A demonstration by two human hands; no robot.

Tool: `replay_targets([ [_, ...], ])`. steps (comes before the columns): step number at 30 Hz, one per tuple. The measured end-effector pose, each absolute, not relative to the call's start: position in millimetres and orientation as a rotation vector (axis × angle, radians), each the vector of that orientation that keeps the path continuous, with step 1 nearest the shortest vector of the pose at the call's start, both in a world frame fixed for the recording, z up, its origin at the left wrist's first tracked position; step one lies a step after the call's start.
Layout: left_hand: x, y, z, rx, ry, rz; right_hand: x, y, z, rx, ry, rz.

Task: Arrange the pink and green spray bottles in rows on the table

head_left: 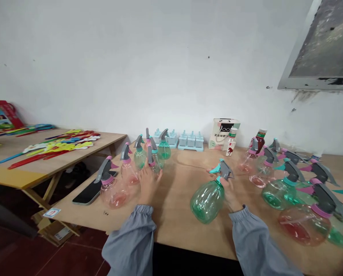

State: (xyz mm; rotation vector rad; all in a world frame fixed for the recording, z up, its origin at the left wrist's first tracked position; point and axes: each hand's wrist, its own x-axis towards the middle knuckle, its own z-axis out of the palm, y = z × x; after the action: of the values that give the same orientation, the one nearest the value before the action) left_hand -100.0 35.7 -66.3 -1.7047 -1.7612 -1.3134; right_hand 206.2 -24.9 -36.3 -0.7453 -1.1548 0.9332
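In my right hand [230, 191] is a green spray bottle [207, 201] with a grey and teal trigger head. My fingers are closed around its neck, and the bottle leans, its base toward the lower left. My left hand [149, 182] is at a spray bottle with a grey trigger head [150, 153] in the left group, fingers around its body; the palm hides part of it. Around that hand stand a pink spray bottle [129, 170], a nearer pink spray bottle [114, 193] and a green spray bottle [164, 149].
Several pink and green bottles, including a pink spray bottle [300, 226], crowd the right side. A phone [88, 191] lies at left. Light-blue popsicle molds [190, 142], a paper bag [217, 132] and a white bottle [230, 143] stand by the wall. Another table [74, 153] holds colourful hand-shaped items.
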Motion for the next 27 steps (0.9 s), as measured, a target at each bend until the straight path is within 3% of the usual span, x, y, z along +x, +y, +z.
replay_targets([
  [12,-99.6,35.1,-67.8,-1.709,-1.749,-1.363,251.4,-20.5,-31.3,-1.086,-1.341,0.267],
  [23,-98.0,35.0,-67.3,-1.735,-1.723,-1.413,284.2,-32.5,-89.5,-1.412,-1.307,-0.027],
  [27,-96.6,34.0,-67.4,-1.76,-1.695,-1.412,297.0,-7.5,-87.1,-1.558,-1.297,-0.168],
])
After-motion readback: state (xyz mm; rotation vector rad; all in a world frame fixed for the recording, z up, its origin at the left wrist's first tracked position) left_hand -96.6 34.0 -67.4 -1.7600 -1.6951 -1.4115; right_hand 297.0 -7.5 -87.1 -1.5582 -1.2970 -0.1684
